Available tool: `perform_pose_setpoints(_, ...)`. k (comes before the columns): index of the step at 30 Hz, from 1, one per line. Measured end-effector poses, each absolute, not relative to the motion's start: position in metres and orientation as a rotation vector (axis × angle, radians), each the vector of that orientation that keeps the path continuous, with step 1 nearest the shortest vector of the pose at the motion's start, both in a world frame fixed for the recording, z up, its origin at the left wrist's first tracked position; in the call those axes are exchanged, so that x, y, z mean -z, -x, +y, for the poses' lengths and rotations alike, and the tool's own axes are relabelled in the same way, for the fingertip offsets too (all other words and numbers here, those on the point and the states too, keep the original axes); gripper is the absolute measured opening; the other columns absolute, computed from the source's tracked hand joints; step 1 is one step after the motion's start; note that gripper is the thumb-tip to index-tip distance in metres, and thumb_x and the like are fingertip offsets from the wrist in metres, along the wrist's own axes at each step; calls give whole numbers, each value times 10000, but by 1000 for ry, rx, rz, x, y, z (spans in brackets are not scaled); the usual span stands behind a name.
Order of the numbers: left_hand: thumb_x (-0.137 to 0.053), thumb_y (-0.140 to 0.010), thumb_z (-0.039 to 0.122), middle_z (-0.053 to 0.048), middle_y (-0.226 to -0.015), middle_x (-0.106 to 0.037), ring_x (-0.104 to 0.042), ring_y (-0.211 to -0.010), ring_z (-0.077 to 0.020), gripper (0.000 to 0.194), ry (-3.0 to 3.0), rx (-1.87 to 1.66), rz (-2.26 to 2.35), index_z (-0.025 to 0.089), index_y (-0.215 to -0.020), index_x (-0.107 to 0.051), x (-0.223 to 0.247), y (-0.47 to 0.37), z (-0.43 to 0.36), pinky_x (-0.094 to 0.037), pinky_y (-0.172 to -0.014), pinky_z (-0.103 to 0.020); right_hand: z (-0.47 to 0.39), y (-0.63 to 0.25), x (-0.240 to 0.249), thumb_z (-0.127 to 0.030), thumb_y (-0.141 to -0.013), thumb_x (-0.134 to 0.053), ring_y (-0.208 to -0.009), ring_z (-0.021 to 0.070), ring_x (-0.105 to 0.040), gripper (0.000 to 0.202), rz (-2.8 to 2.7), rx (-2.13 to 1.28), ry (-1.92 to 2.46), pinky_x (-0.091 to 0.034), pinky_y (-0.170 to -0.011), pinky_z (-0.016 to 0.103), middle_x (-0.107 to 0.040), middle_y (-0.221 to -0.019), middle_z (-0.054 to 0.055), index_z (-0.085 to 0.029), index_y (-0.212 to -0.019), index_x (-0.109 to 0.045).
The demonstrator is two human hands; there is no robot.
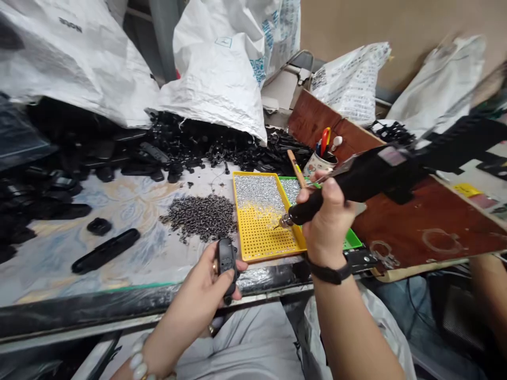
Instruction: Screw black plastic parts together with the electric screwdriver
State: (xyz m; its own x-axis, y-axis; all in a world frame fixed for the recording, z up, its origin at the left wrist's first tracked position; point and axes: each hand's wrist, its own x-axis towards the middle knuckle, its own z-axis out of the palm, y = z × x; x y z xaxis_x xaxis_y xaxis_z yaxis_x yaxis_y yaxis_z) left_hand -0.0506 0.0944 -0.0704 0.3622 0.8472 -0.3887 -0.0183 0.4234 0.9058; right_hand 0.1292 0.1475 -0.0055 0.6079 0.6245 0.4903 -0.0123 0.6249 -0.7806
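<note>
Tabletop [152, 232]: shows pale ground, swirled in blue and tan
Yellow tray [265, 240]: is yellow, with a regular grid of dots
Green tray [351, 240]: is bright green
Small pieces [259, 189]: gleam silver
Loose pile [203, 215]: looks dark grey
Handheld part [226, 255]: is black
Driver [344, 187]: is black
Wristband [331, 273]: is black
Beads [138, 364]: are milky white
Centre sack [216, 68]: is white, printed blue
Board [407, 227]: is reddish brown

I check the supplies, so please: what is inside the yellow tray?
The yellow tray holds small silvery pieces, crowded at its far end; nearer, rows of holes show. What the black tool in the right hand covers cannot be seen.
</note>
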Motion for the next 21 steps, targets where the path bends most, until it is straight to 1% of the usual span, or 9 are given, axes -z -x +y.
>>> perform_pose_setpoints(2, -478, -815, 242, -49, -1004, -638, -583, -531, -73, 309, -979, -683, 1052, 229, -1097, -351, 70, 51, 95, -341, -410, -166, 135, -109, -5, -306, -749, -627, -432, 45, -536, 144, -866, -514, 747, -417, -400, 188, -578, -780, -19, -176, -804, -597)
perform_pose_setpoints(5, -489, -808, 225, -26, -945, -636, -585, -524, -77, 297, -1006, -697, 1045, 222, -1083, -376, 70, 51, 95, -353, -410, -174, 117, -78, -11, -344, -756, -619, -460, 52, -546, 186, -950, -715, 718, -435, -409, 181, -561, -748, -18, -183, -847, -611)
perform_pose_setpoints(9, -523, -786, 201, 48, -694, -597, -570, -492, -96, 351, -1020, -743, 1028, 212, -1112, -393, 72, 52, 96, -391, -431, -190, 108, -54, -4, -381, -785, -606, -504, 83, -543, 226, -1031, -938, 690, -455, -423, 195, -534, -653, -37, -221, -941, -573)
perform_pose_setpoints(11, -534, -782, 205, 60, -628, -577, -561, -484, -107, 336, -1028, -759, 1020, 199, -1095, -413, 72, 52, 96, -396, -429, -198, 109, -51, 1, -380, -790, -610, -511, 90, -539, 245, -1050, -962, 691, -450, -419, 198, -537, -634, -38, -219, -965, -551)
perform_pose_setpoints(14, -535, -785, 230, 31, -652, -598, -558, -483, -114, 249, -1051, -762, 1033, 178, -1016, -458, 72, 52, 95, -398, -430, -213, 111, -48, 5, -364, -782, -625, -478, 83, -514, 248, -1081, -965, 730, -404, -387, 184, -538, -611, -37, -205, -951, -538)
perform_pose_setpoints(17, -525, -783, 230, -1, -729, -626, -565, -483, -119, 230, -1081, -768, 1095, 178, -1003, -483, 69, 51, 94, -413, -442, -230, 109, -45, 5, -356, -756, -648, -468, 74, -482, 218, -1132, -984, 771, -379, -391, 183, -511, -604, -43, -207, -868, -535)
perform_pose_setpoints(21, -514, -772, 208, -43, -851, -645, -587, -529, -144, 234, -1154, -806, 1150, 189, -1004, -513, 67, 50, 93, -469, -508, -275, 106, -41, 8, -288, -712, -675, -502, 63, -501, 197, -1137, -935, 776, -407, -445, 198, -530, -735, -22, -209, -801, -519)
